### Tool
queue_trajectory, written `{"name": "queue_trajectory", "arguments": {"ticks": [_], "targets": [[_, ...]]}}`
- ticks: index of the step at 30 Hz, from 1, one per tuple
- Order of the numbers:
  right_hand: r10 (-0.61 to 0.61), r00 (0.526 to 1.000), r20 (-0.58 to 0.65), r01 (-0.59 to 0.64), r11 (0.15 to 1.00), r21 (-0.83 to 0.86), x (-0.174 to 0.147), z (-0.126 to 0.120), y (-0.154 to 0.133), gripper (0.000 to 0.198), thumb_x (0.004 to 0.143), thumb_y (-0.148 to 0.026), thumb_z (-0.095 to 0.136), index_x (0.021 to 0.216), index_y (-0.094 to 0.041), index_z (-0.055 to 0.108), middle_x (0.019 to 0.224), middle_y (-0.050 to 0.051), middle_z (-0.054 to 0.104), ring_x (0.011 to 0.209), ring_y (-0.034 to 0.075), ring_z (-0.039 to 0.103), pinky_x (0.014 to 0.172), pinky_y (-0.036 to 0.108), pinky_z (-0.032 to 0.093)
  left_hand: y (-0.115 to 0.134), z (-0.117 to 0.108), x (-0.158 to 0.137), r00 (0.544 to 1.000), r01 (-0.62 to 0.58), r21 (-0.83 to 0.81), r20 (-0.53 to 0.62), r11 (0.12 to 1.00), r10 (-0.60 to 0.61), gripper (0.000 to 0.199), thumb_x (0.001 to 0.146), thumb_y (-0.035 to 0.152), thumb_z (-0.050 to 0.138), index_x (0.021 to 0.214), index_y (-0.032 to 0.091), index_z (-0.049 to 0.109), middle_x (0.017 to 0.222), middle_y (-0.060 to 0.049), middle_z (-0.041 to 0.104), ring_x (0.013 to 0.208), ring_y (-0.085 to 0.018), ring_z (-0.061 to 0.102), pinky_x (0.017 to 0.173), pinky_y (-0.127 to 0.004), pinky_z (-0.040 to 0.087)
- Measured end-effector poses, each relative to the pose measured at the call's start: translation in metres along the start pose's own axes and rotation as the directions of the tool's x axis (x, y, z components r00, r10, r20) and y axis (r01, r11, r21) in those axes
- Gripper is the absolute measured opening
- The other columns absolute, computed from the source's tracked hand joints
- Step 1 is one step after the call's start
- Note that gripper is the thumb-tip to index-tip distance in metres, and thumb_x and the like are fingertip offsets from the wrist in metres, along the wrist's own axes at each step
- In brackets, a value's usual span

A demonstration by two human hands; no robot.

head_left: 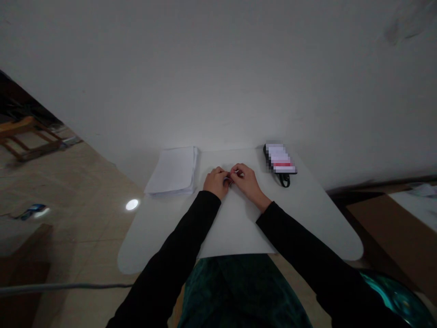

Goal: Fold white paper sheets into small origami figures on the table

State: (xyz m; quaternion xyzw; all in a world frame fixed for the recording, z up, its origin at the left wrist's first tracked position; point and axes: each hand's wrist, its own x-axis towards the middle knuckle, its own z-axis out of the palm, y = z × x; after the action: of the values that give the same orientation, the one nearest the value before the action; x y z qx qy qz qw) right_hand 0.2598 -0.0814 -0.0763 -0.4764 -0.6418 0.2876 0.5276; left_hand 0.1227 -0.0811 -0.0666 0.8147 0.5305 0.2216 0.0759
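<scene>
Close together over the middle of the white table, my left hand (217, 181) and my right hand (246, 180) meet at their fingertips. Both are closed, thumbs and fingers pinched around a small pale piece (227, 179) that looks like folded paper. Most of it is hidden by the fingers, so its shape cannot be made out. To the left of my left hand lies a stack of white paper sheets (172, 171), its edges slightly uneven.
A phone (280, 158) with a blurred screen and a black loop (284, 180) lies at the table's back right. The white table (235, 228) has rounded front corners and stands against a pale wall (218, 82). Cardboard (392, 228) is on the right, a wooden stool (27, 132) far left.
</scene>
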Motion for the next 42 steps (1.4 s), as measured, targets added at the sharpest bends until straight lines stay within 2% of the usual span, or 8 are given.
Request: {"name": "queue_trajectory", "arguments": {"ticks": [4,9,16,23,26,31,38,42], "targets": [[0.008,1.000,0.002,-0.008,1.000,0.001,-0.001,0.000,-0.001,0.004,0.071,-0.021,0.051,0.071,-0.021,0.055,0.076,0.000,0.056,0.066,0.014,0.054,0.060,0.026,0.046,-0.002,0.001,-0.001,0.999,-0.039,0.026,-0.014,0.999,0.039,0.018,0.082,0.022,0.057,0.094,0.020,0.070,0.094,-0.007,0.062,0.094,-0.023,0.057,0.085,-0.035,0.045],[0.003,1.000,0.011,-0.003,1.000,-0.001,-0.001,-0.001,-0.002,0.005,0.070,-0.020,0.050,0.070,-0.021,0.055,0.075,0.000,0.056,0.066,0.015,0.053,0.060,0.026,0.045,-0.004,0.000,0.001,0.999,0.021,-0.078,-0.025,0.997,-0.023,0.016,0.083,0.030,0.060,0.088,0.021,0.072,0.086,-0.004,0.064,0.087,-0.020,0.059,0.083,-0.031,0.046],[-0.010,1.000,0.015,0.011,1.000,-0.003,-0.002,-0.002,-0.006,0.005,0.069,-0.019,0.050,0.070,-0.021,0.054,0.076,0.000,0.056,0.066,0.014,0.054,0.062,0.026,0.044,0.004,-0.005,0.004,0.996,0.084,-0.009,-0.010,0.996,-0.084,0.015,0.079,0.033,0.065,0.079,0.020,0.073,0.082,-0.006,0.063,0.084,-0.022,0.060,0.077,-0.032,0.047],[-0.038,0.999,-0.011,0.037,0.997,-0.060,0.000,-0.003,-0.006,0.007,0.070,-0.017,0.050,0.069,-0.020,0.056,0.073,0.000,0.055,0.063,0.014,0.052,0.059,0.027,0.042,-0.013,0.006,0.001,0.997,-0.052,-0.108,-0.065,0.993,0.046,0.017,0.086,0.025,0.055,0.090,0.019,0.071,0.089,-0.006,0.065,0.089,-0.019,0.059,0.085,-0.031,0.046],[-0.100,0.995,-0.009,0.097,0.982,-0.165,0.001,-0.007,-0.007,0.009,0.070,-0.013,0.051,0.069,-0.020,0.058,0.079,0.002,0.058,0.070,0.017,0.053,0.067,0.030,0.043,-0.015,0.008,0.001,0.987,-0.141,-0.164,-0.104,0.976,0.125,0.025,0.092,0.023,0.045,0.094,0.017,0.069,0.091,-0.007,0.066,0.091,-0.019,0.059,0.090,-0.034,0.045],[-0.230,0.963,0.139,0.267,0.867,-0.420,0.002,-0.017,-0.014,0.024,0.070,-0.003,0.049,0.078,-0.020,0.064,0.086,0.003,0.068,0.099,0.023,0.050,0.090,0.040,0.027,-0.017,0.009,0.004,0.978,-0.194,-0.246,-0.118,0.950,0.170,0.030,0.095,0.027,0.040,0.093,0.016,0.067,0.092,-0.009,0.066,0.091,-0.020,0.059,0.090,-0.038,0.046],[-0.148,0.947,0.286,0.281,0.813,-0.511,-0.001,-0.019,-0.022,0.016,0.079,-0.016,0.057,0.092,-0.021,0.065,0.091,0.002,0.070,0.103,0.023,0.048,0.086,0.040,0.019,-0.026,0.006,0.003,0.983,-0.165,-0.336,-0.130,0.927,0.128,0.033,0.094,0.027,0.036,0.091,0.016,0.068,0.098,-0.010,0.066,0.097,-0.021,0.060,0.092,-0.037,0.048],[-0.091,0.943,0.321,0.277,0.750,-0.601,0.001,-0.022,-0.023,0.018,0.081,-0.009,0.054,0.084,-0.021,0.067,0.091,0.003,0.070,0.103,0.024,0.046,0.084,0.041,0.018,-0.023,0.001,-0.001,0.982,-0.157,-0.406,-0.159,0.900,0.099,0.034,0.095,0.027,0.034,0.100,0.016,0.066,0.104,-0.011,0.065,0.101,-0.020,0.060,0.096,-0.037,0.046]]}}
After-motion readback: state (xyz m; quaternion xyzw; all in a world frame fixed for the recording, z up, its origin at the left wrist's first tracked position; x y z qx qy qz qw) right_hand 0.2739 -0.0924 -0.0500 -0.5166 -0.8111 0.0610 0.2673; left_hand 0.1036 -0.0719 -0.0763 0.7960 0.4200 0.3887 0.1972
